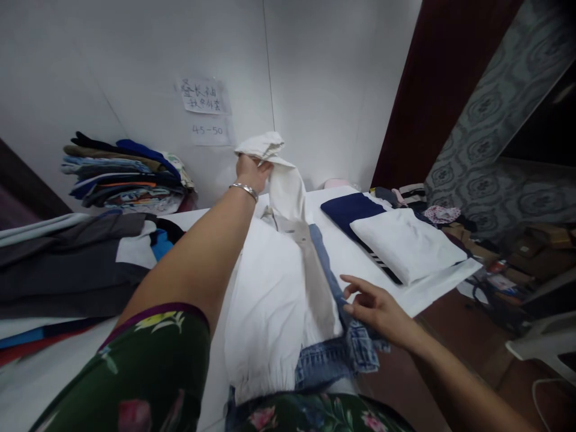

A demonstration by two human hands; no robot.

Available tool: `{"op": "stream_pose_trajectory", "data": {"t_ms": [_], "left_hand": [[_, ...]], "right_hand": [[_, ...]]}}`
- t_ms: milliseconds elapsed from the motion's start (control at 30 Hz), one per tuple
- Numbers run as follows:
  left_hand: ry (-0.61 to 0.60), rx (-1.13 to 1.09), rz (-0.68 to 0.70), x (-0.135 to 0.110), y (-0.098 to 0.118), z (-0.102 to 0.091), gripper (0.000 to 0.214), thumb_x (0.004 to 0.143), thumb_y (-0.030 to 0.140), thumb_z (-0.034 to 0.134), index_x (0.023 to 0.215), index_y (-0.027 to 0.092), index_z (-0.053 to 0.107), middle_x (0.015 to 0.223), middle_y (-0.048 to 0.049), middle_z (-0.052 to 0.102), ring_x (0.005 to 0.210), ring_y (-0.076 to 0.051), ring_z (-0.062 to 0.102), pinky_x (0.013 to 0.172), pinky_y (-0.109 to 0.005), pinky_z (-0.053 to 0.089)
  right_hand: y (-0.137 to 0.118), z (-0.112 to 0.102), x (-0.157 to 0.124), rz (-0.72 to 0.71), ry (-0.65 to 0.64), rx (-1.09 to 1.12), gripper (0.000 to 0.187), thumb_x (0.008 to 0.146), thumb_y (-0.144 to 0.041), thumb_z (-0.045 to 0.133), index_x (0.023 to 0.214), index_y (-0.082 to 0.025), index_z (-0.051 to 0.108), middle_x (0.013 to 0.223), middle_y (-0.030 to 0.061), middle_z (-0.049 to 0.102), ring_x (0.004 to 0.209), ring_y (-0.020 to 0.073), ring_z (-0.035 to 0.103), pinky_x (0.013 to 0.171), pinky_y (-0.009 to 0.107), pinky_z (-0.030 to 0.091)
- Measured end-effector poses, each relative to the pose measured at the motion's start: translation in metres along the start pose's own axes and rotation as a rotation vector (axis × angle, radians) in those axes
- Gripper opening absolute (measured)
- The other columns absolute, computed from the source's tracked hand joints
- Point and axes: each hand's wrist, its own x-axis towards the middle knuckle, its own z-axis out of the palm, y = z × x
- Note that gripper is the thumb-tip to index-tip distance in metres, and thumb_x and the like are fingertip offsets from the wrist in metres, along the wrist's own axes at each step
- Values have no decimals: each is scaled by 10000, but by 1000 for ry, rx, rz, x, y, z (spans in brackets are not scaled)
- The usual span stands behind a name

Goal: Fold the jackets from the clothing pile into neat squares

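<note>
A white jacket [270,300] with a gathered hem and snaps along its beige front edge lies spread in front of me. Beneath it is a blue denim jacket [321,360], showing along the right side and at the bottom. My left hand [254,173], wearing a silver bangle, is closed on the upper part of the white jacket and holds it raised near the wall. Beside the denim edge, my right hand [380,312] hovers with its fingers loosely bent and apart; the fingertips are at the denim, but whether they touch it I cannot tell.
Folded clothes [128,177] are stacked at the back left, and a dark grey garment [67,264] lies nearer. On the white table [432,297] at right rest a folded white garment [405,246] and a navy one [348,210]. Paper signs [204,96] hang on the wall. A white stool [546,342] stands right.
</note>
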Motion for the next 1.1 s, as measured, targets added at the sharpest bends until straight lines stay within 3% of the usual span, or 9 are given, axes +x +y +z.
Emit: {"op": "stream_pose_trajectory", "data": {"t_ms": [100,200,333,467,533,633,800,933,1100], "left_hand": [[85,19,30,4,20,-24,334,903,257,291,1131,242,535,1057,-53,627,907,-170,632,890,-362,481],[152,49,38,4,30,-51,301,906,266,295,1077,225,538,1040,-44,627,913,-161,619,939,-370,449],[243,78,5,-3,32,-81,268,906,303,306,997,223,544,1000,-46,639,885,-169,618,967,-409,423],[272,94,-21,-13,33,-100,256,893,289,327,966,217,562,940,-56,670,849,-172,614,939,-420,439],[264,98,-16,-18,34,-107,261,884,286,337,974,217,572,911,-56,681,828,-166,616,904,-401,462],[248,86,-14,-24,36,-113,255,863,295,364,943,220,594,865,-57,691,787,-159,631,843,-366,492],[167,134,32,-40,36,-106,245,858,359,413,879,213,609,796,-45,697,756,-163,649,775,-339,519],[-20,313,159,-73,35,-90,318,843,463,464,916,202,631,843,-47,714,865,-202,654,795,-351,523],[-434,816,331,-153,13,-85,282,763,398,595,952,211,690,921,-72,739,1005,-258,632,932,-389,472]], "right_hand": [[5,42,18,-26,-151,38,480,710,-353,732,1172,-270,634,947,7,588,598,74,431,542,227,407],[30,87,33,22,-298,100,464,660,-328,760,1103,-228,668,930,9,629,619,80,461,583,241,428],[54,121,36,86,-337,89,430,664,-360,760,1040,-164,684,889,29,661,662,97,516,645,260,458],[40,105,33,2,-397,64,381,790,-451,657,1060,-182,674,959,59,679,748,150,609,670,300,516],[30,88,38,-222,-279,-89,322,871,-439,565,1072,-214,677,1024,71,681,904,196,631,804,360,523],[33,71,53,-450,-107,-461,386,917,-408,496,1245,-235,601,1269,112,601,1226,264,503,1057,481,370],[72,75,66,-256,-338,-862,527,936,-422,440,1387,-152,472,1505,163,344,1421,337,222,1124,577,205],[80,74,70,-200,-346,-713,564,912,-504,466,1369,-176,501,1505,134,351,1425,311,221,1153,538,167],[53,53,96,-85,-27,-70,584,794,-593,602,1224,-198,621,1335,127,570,1275,278,488,1094,479,337]]}}
